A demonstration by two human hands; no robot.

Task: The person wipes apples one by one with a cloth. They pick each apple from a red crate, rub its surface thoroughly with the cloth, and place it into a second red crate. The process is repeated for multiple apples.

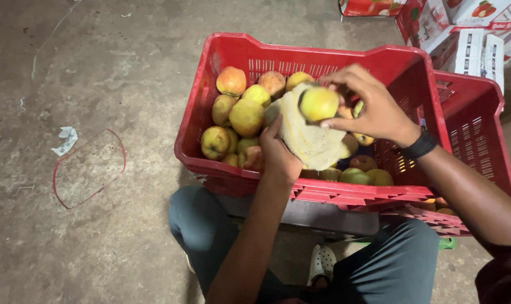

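My right hand point(374, 110) grips a yellow-green apple point(318, 103) and presses it against a pale cloth point(309, 141). My left hand point(278, 155) holds that cloth from below, over a red plastic crate point(300, 59). The crate holds several yellow and reddish apples point(246, 116), mostly on its left side. A black band sits on my right wrist.
A second red crate point(472, 121) stands behind the first at the right, with a few apples under its edge. White and red cardboard boxes point(469, 34) are stacked at the top right. A red wire loop point(89, 168) and a paper scrap point(67, 139) lie on the concrete floor at left.
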